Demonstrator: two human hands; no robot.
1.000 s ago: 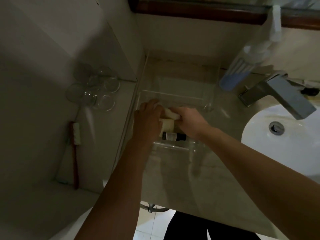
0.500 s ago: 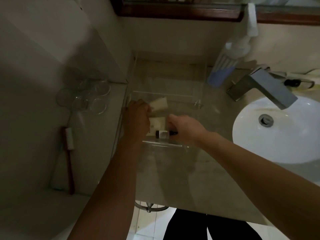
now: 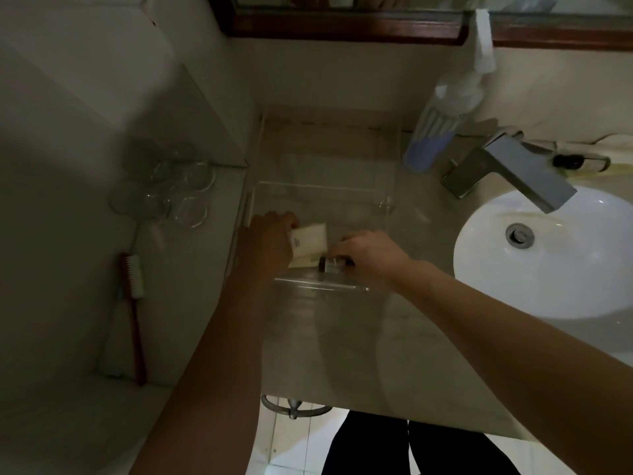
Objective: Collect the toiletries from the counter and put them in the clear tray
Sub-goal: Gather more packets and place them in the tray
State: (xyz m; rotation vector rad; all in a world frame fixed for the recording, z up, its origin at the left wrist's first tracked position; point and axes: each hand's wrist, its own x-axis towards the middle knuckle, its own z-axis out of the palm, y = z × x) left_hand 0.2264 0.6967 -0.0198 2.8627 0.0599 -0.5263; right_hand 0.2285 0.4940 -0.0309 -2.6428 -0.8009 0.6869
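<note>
A clear tray (image 3: 322, 185) stands on the counter against the left wall. Both hands reach into its near end. My left hand (image 3: 267, 246) holds a cream sachet (image 3: 310, 240) by its left edge, above a second pale packet. My right hand (image 3: 368, 257) grips a small bottle with a dark cap (image 3: 329, 264), lying on its side just inside the tray's front wall. The bottle's far end is hidden under my fingers.
A blue-and-white pump bottle (image 3: 442, 125) stands right of the tray, beside the steel faucet (image 3: 507, 168) and white basin (image 3: 555, 255). Another small item (image 3: 579, 162) lies behind the faucet. Upturned glasses (image 3: 171, 186) and a red toothbrush (image 3: 133, 303) rest on the left ledge.
The hands have drawn apart inside the tray. The left one now holds the cream sachet at its edge and the right one has settled on the small bottle; the view shifted slightly.
</note>
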